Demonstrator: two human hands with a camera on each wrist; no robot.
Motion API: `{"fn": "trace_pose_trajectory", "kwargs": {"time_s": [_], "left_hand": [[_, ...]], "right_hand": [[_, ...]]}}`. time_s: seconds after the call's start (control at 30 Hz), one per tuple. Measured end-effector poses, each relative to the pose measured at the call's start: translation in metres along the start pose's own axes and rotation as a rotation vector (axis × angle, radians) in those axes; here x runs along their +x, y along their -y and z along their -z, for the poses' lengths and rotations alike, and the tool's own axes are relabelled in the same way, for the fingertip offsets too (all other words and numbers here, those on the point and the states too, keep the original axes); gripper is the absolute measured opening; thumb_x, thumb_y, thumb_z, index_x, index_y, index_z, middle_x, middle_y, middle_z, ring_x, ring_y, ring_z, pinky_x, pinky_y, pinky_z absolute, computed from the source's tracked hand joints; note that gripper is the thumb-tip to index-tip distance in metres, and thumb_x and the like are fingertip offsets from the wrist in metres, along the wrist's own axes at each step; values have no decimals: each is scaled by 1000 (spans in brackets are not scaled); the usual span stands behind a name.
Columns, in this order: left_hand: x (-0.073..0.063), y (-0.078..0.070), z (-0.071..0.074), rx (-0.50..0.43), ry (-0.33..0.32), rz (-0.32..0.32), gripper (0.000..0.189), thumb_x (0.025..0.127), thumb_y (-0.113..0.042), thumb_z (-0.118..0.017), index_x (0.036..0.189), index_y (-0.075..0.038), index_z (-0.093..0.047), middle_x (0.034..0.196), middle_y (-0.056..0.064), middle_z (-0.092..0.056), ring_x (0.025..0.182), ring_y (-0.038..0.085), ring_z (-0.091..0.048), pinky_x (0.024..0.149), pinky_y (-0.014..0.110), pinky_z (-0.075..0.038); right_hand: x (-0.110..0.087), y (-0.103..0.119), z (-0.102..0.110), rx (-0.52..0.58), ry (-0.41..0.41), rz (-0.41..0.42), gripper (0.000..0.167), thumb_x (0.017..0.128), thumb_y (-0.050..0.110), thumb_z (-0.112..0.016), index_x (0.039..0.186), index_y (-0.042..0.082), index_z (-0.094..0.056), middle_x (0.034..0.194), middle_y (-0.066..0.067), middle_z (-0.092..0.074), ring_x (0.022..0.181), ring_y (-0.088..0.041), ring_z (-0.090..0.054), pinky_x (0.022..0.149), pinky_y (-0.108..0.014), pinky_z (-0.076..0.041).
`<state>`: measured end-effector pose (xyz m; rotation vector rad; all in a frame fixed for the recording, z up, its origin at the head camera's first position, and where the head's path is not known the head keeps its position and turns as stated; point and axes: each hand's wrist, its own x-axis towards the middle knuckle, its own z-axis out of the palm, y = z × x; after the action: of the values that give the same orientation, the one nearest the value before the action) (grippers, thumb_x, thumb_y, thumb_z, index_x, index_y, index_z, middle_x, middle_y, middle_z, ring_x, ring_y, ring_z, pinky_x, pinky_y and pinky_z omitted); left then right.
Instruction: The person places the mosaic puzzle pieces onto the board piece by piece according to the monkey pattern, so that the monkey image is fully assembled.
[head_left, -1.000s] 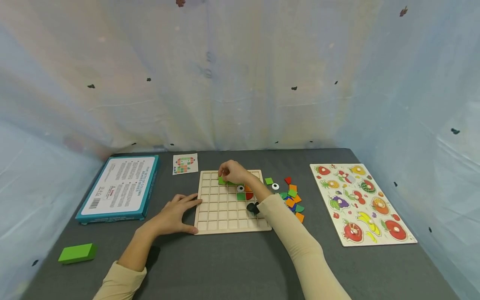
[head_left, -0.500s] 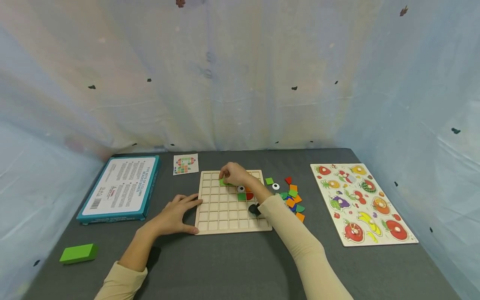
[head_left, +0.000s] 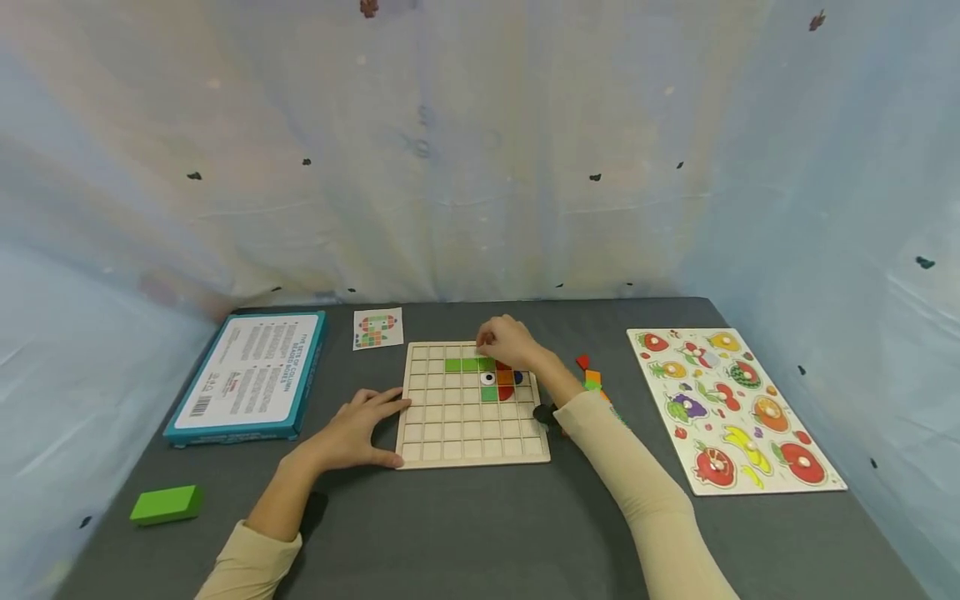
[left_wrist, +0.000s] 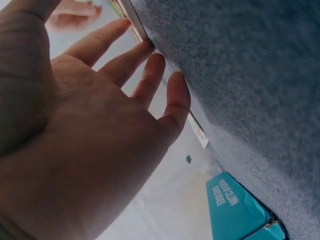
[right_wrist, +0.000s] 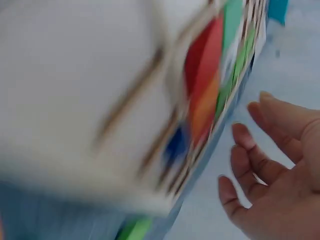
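A wooden grid board (head_left: 450, 432) lies mid-table. My left hand (head_left: 352, 433) rests at its left edge, fingertips and thumb touching the rim; in the left wrist view the fingers (left_wrist: 125, 62) reach to that edge. On the board sit a row of green square tiles (head_left: 468, 365), a white eye tile (head_left: 487, 379), a darker green tile (head_left: 489, 393), an orange tile (head_left: 505, 377), red rounded pieces (head_left: 506, 392) and a blue piece (head_left: 518, 378). My right hand (head_left: 510, 342) is over the board's far edge. The right wrist view shows its fingers loosely bent, with nothing between them.
Loose colored tiles (head_left: 592, 377) lie right of the board, partly behind the right sleeve. A pattern card (head_left: 378, 328) lies beyond the board. A blue-edged box (head_left: 243, 375) and a green block (head_left: 167, 505) are left; a fruit puzzle board (head_left: 731, 417) is right.
My right hand has left the green tiles and moved right and slightly up, uncovering the row. The left hand keeps its place on the board's edge.
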<state>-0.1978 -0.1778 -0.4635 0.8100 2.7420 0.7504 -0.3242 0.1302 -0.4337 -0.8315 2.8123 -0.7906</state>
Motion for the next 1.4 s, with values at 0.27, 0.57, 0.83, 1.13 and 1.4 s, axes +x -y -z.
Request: {"fn": "trace_pose_trajectory", "kwargs": {"time_s": [0.27, 0.57, 0.83, 1.13, 1.4], "left_hand": [[3, -3, -2, 3, 15, 3, 94, 74, -52, -84, 150, -11, -47, 158, 17, -33, 133, 39, -33, 100, 68, -30], [3, -2, -3, 1, 10, 12, 95, 73, -53, -85, 150, -12, -48, 158, 17, -33, 133, 38, -33, 99, 68, -30], [1, -1, -5, 3, 11, 13, 94, 74, -52, -85, 150, -11, -47, 158, 17, -34, 132, 38, -34, 98, 67, -32], [0, -2, -4, 6, 9, 16, 94, 73, -51, -85, 149, -11, -48, 157, 17, -34, 131, 37, -35, 98, 67, -33], [0, -1, -1, 9, 9, 34, 94, 73, -51, -85, 150, -12, -47, 158, 16, -33, 132, 37, -34, 97, 67, -33]], "right_hand": [[-64, -76, 57, 9, -19, -259, 14, 94, 13, -71, 97, -1, -70, 90, -13, -68, 83, -28, -62, 77, -46, -49], [-113, -126, 70, 189, 55, -263, 19, 93, 8, -70, 98, -9, -63, 83, -14, -62, 70, -19, -51, 65, -32, -43], [-110, -127, 59, 150, 15, -237, 22, 91, 10, -73, 97, -8, -62, 75, -8, -57, 65, -18, -47, 63, -32, -39], [-91, -111, 52, 196, -88, -163, 10, 88, -2, -72, 92, -7, -64, 80, -13, -64, 67, -20, -57, 64, -33, -49], [-38, -57, 37, 370, -35, -78, 19, 97, 1, -63, 110, -11, -69, 91, -17, -70, 72, -39, -63, 65, -48, -53]]}}
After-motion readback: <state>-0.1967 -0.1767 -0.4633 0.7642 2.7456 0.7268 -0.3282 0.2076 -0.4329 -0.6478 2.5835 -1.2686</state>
